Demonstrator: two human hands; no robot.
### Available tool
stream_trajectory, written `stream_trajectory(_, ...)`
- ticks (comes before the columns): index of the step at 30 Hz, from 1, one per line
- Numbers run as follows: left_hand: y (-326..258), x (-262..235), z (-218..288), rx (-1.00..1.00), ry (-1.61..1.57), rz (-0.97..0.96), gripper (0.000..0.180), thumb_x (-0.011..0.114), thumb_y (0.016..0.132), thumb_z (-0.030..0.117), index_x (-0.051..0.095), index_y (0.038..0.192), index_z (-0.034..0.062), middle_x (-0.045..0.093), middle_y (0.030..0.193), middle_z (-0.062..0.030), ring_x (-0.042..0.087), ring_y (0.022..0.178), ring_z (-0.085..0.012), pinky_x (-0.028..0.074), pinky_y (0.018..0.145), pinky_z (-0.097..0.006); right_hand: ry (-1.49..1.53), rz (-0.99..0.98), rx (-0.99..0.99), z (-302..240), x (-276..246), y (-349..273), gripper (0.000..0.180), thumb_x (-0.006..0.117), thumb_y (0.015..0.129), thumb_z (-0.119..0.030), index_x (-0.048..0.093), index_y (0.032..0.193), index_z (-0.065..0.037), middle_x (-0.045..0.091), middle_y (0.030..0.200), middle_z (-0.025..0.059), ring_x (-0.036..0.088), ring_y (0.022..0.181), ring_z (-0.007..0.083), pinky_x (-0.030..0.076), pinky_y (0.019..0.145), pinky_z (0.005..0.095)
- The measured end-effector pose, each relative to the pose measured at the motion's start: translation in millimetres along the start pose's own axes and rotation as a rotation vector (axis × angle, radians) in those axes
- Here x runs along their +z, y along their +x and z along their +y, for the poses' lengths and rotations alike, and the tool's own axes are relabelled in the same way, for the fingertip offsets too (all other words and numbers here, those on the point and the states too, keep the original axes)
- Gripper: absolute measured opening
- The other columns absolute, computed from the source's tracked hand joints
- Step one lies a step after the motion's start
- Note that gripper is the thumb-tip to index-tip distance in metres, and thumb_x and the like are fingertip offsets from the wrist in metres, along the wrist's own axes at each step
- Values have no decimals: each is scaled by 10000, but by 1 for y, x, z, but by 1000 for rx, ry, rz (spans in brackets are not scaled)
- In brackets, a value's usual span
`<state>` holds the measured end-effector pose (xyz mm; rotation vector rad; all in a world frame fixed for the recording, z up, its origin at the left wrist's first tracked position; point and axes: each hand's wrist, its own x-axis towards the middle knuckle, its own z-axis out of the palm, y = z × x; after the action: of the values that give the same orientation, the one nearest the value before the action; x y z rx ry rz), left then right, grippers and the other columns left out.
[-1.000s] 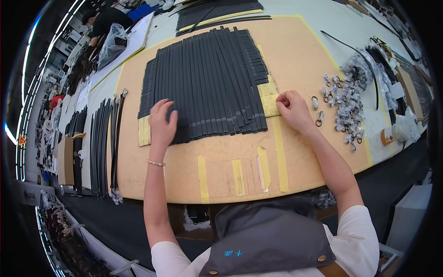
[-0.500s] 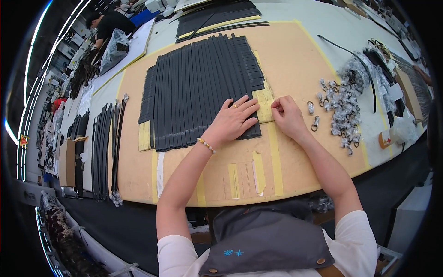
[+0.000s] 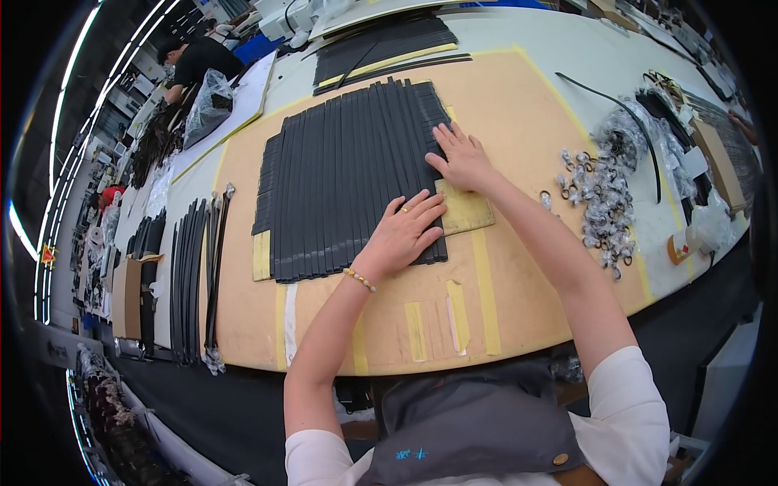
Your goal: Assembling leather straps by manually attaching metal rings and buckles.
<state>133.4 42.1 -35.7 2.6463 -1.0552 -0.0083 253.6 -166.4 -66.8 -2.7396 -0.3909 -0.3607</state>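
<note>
Many long black straps (image 3: 344,178) lie side by side in a wide panel on the tan work board (image 3: 527,283). Shorter black strips show along the panel's left and right edges, over a yellow-covered backing (image 3: 470,212). My left hand (image 3: 403,232) rests flat on the lower right of the straps, fingers spread, a ring on one finger. Farther up, at the panel's right edge, my right hand (image 3: 463,159) lies with fingers stretched and apart on the short strips. Neither hand holds anything. My right hand and wrist hide part of the yellow backing.
Wrapped metal rings and clasps (image 3: 596,198) are heaped at the right. Loose black straps (image 3: 188,279) lie at the left beside a cardboard box (image 3: 127,298). Another black strap panel (image 3: 381,50) is at the back. A co-worker (image 3: 203,61) bends over the far left.
My right hand has moved up and left from the yellow backing's edge onto the strips, its closed fingers now spread. My left hand stays flat on the straps.
</note>
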Motion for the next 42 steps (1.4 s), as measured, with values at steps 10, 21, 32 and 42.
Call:
stream_trajectory(10, -5, -3, -4, -20, -67, -6, 510, 395, 1092, 410, 496, 1498, 117, 399, 1624, -39, 278, 1537, -231, 178, 1252, -470, -157, -215, 72, -9, -3, -22, 809, 342, 1024, -650, 268, 1621, -109, 250, 1692, 63, 149, 1580, 246, 141, 1261, 500)
stream_trajectory(21, -20, -4, -1, 30, -99, 37, 541, 373, 1095, 437, 479, 1513, 111, 372, 1640, -53, 240, 1552, -229, 163, 1261, -474, -151, -160, 114, -12, -17, -81, 792, 380, 1031, -603, 302, 1595, -52, 279, 1672, 123, 183, 1571, 267, 152, 1253, 505)
stream_trajectory(32, -48, -15, -21, -140, -51, 43, 546, 416, 1078, 455, 460, 1538, 166, 319, 1668, -48, 199, 1568, -252, 146, 1261, -498, -69, -38, 44, -19, -28, -131, 749, 501, 1029, -480, 365, 1492, 93, 366, 1571, 268, 287, 1510, 368, 210, 1219, 492)
stream_trajectory(42, -57, -11, -13, -126, -27, 79, 556, 435, 1069, 463, 457, 1540, 167, 303, 1676, -32, 199, 1568, -235, 142, 1262, -499, 90, -93, 142, -26, -36, -116, 746, 502, 1034, -448, 323, 1534, 76, 352, 1572, 306, 268, 1513, 420, 190, 1229, 508)
